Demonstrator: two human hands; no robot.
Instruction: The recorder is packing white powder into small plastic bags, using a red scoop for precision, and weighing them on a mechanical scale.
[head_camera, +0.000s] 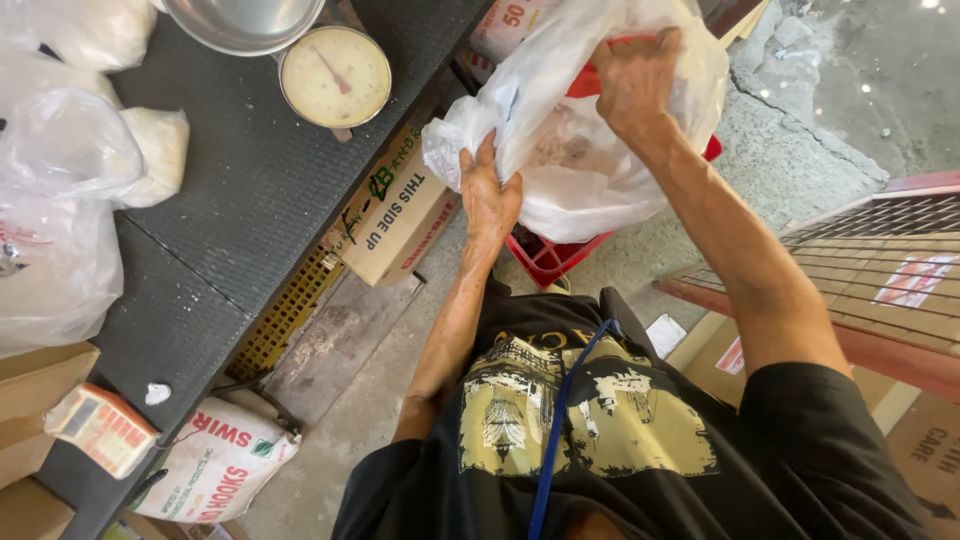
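**Both hands gripping a filled plastic bag over a red crate**

I am holding a large translucent white plastic bag (590, 150) with both hands, raised in front of my chest. My left hand (488, 195) is gripping the bag's lower near edge, fingers curled tight into the gathered plastic. My right hand (635, 80) is clutching the upper part of the bag, fingers closed on a fold of the film. A pale granular filling is showing through the plastic. The bag is hanging above a red plastic crate (548, 255) standing on the concrete floor (350, 400). To my left, a dark grey ribbed table (250, 180) is carrying a round dial weighing scale (335, 77) and more filled white plastic bags (70, 170). A brown cardboard box (395, 215) is sitting just beside the table, near the crate.
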